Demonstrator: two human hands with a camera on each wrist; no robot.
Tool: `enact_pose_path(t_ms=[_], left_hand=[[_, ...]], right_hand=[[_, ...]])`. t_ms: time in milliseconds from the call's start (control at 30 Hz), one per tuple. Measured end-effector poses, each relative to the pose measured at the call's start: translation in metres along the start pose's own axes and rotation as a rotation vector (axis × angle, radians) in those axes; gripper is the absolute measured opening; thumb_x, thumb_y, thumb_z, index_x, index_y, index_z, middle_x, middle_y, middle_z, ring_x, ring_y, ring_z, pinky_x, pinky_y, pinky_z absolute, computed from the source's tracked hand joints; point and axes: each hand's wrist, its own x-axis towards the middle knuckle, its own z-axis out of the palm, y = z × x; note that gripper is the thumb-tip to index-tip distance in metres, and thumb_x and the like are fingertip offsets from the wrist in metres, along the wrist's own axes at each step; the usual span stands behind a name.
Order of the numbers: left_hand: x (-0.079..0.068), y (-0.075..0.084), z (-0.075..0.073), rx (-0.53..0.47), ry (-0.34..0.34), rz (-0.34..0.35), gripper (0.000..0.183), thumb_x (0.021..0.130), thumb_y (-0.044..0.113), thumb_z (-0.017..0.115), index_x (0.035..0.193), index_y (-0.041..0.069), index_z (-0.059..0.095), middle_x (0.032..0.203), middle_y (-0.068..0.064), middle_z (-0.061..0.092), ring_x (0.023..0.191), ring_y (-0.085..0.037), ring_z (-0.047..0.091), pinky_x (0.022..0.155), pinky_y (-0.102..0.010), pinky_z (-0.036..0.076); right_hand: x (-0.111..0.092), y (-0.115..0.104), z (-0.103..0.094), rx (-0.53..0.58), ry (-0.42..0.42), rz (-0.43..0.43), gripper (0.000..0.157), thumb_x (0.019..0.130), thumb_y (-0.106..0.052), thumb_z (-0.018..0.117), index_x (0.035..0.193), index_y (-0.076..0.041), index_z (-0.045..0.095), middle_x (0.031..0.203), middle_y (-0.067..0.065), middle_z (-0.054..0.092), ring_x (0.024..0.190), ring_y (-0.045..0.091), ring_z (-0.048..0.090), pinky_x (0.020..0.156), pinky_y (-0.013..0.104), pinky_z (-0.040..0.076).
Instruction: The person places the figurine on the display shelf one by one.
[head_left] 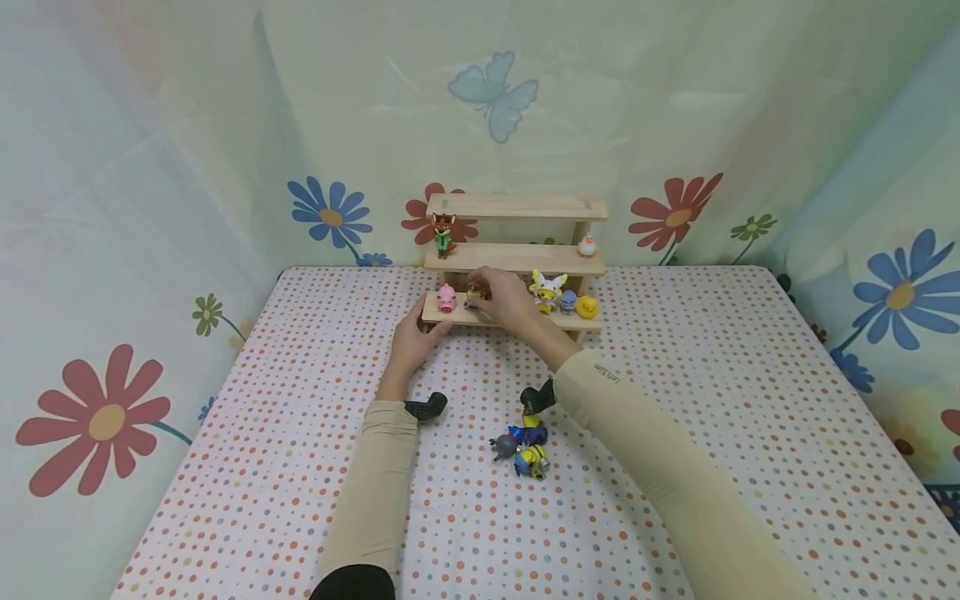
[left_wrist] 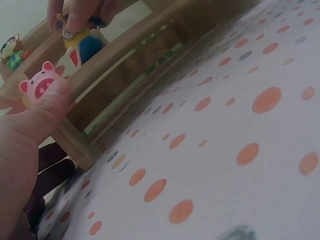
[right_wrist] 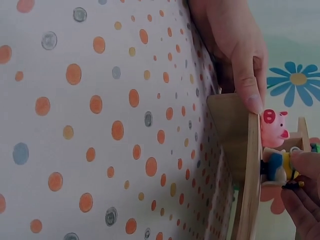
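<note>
A wooden three-step display shelf (head_left: 517, 207) stands at the table's back. My left hand (head_left: 411, 342) grips the left end of its lowest step, the thumb on the front edge, beside a pink pig figurine (left_wrist: 41, 86). On that same step my right hand (head_left: 512, 304) pinches a minion figurine (right_wrist: 276, 166) in blue overalls, upright just right of the pig. Farther right along the step are a yellow figurine with big white ears (head_left: 547, 292), a small blue figurine (head_left: 567, 302) and a round yellow one (head_left: 587, 307).
A fox figurine (head_left: 442, 237) and a small white figurine (head_left: 587, 246) stand on the middle step. Several figurines, including a yellow-and-blue one (head_left: 532, 462) and a grey-headed one (head_left: 506, 447), lie on the dotted tablecloth (head_left: 300, 467) between my forearms. A printed curtain (head_left: 360, 92) hangs behind.
</note>
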Motion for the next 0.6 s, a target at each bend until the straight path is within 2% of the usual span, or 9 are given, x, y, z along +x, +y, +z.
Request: enact_pose_path(t_ms=[600], left_hand=[[0.0016,-0.0011,0.0003,0.021,0.005,-0.025,0.099,0.077,0.066,0.063,0.152,0.015,0.023,0.156,-0.007,0.029,0.143,-0.023,0.029,0.117,-0.035,0.028]], right_hand=[[0.002,-0.0026,0.0019,-0.006,-0.011,-0.017,0.04,0.088,-0.017,0.069,0.125,-0.01,0.058,0.114,0.009,0.065,0.1,0.022,0.062,0.085,0.036,0.053]])
